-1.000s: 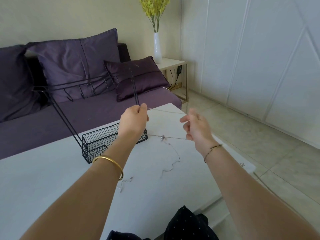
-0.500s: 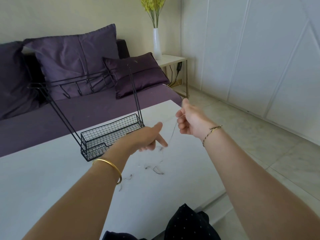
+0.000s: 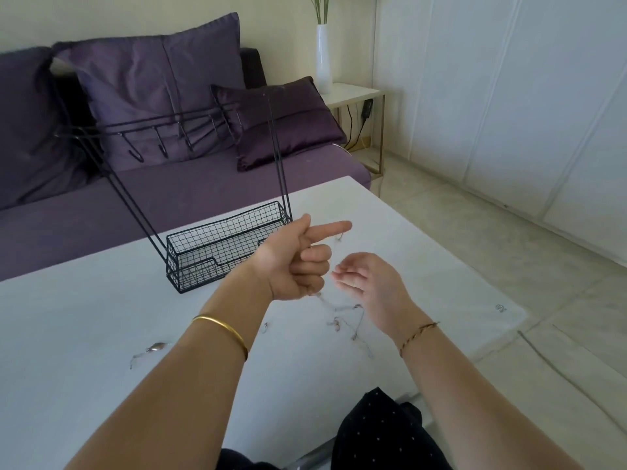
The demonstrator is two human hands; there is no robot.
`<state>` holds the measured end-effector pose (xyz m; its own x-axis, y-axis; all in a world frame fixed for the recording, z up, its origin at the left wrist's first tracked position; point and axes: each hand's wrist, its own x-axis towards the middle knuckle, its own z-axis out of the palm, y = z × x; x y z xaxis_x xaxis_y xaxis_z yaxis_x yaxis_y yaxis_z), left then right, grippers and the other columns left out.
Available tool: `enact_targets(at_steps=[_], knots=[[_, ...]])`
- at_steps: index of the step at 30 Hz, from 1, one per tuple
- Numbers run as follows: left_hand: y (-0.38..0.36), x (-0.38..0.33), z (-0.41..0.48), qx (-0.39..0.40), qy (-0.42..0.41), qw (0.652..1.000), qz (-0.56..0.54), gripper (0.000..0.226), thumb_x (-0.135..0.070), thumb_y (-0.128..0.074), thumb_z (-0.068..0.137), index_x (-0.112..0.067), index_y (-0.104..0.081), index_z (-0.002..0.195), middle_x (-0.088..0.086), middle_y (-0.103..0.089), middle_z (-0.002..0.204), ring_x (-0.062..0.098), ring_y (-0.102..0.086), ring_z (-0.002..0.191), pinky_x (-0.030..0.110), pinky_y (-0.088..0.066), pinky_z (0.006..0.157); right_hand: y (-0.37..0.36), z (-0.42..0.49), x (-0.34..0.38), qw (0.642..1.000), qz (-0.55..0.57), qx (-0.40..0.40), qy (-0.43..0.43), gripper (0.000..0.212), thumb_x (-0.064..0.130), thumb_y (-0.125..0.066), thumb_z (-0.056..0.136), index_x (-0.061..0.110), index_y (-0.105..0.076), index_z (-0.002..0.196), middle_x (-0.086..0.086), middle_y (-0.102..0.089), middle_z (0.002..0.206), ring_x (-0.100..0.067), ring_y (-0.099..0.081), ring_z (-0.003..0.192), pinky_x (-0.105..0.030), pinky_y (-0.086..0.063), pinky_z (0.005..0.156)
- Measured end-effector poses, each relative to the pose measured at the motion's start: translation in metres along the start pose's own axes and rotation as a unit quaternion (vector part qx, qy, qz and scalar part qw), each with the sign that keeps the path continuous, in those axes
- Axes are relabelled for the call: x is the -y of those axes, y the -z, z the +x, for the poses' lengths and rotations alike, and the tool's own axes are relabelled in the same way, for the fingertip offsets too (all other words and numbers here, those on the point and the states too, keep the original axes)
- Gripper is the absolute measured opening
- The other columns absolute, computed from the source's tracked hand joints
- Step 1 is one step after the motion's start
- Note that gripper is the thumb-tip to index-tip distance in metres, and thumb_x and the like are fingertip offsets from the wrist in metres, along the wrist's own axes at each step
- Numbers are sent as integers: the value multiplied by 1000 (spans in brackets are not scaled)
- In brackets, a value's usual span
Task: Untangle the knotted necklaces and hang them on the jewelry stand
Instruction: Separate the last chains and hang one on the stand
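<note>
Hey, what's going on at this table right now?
A person is untangling necklaces at a white table. The left hand, index finger out and the rest curled, seems to hold a thin chain that trails down onto the table in a loose tangle. The right hand hovers open beside it. A second necklace lies apart to the left. The hooks of the black wire jewelry stand hold nothing yet.

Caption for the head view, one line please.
Left hand grips a tangled necklace over the table; right hand open, stand hooks bare.

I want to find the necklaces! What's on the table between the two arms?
A thin tangled necklace lies on the white table there, seen from the head camera.
</note>
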<state>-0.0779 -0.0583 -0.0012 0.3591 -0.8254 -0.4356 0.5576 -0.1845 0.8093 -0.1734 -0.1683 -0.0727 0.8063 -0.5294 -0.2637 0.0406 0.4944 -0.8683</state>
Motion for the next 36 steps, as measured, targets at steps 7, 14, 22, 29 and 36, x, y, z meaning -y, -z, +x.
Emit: enact_targets(at_steps=[7, 14, 22, 29, 36], knots=[[16, 2, -5, -24, -16, 998, -62, 55, -50, -20, 103, -22, -57, 131, -8, -25, 43, 7, -6, 43, 18, -10, 42, -11, -7, -7, 994, -59, 42, 80, 15, -2, -51, 87, 4, -62, 95, -6, -59, 74, -17, -52, 58, -28, -47, 57], [17, -5, -7, -49, -44, 998, -19, 54, -49, -18, 103, -23, -55, 132, -7, -24, 44, 6, -13, 36, 18, -9, 41, -23, -5, -25, 952, -226, 207, 16, 18, 19, -54, 72, 23, -64, 86, 4, -69, 98, -14, -62, 108, -32, -43, 101], [25, -9, 1, -208, -114, 970, 48, 53, -49, -15, 103, -29, -50, 137, -5, -25, 48, 10, -18, 41, 24, -20, 50, 5, -10, -25, 918, -365, 135, 68, 13, 12, -55, 92, 8, -67, 89, 3, -61, 70, -9, -45, 52, -16, -38, 49], [34, -3, 5, -301, -145, 942, -28, 49, -45, -19, 103, -28, -49, 139, -4, -25, 50, 12, -28, 43, 33, -51, 70, 32, -4, 1, 907, -400, 37, 122, 9, 16, -70, 82, 16, -69, 92, 4, -58, 74, -5, -48, 62, -9, -35, 51], [40, 2, 8, -339, -151, 929, 6, 51, -45, -18, 103, -28, -45, 143, -6, -21, 51, 10, -16, 49, 24, -22, 47, 57, 3, 19, 825, -540, -33, 163, 11, 17, -68, 85, 9, -72, 79, 5, -62, 73, -6, -54, 67, -12, -36, 56]])
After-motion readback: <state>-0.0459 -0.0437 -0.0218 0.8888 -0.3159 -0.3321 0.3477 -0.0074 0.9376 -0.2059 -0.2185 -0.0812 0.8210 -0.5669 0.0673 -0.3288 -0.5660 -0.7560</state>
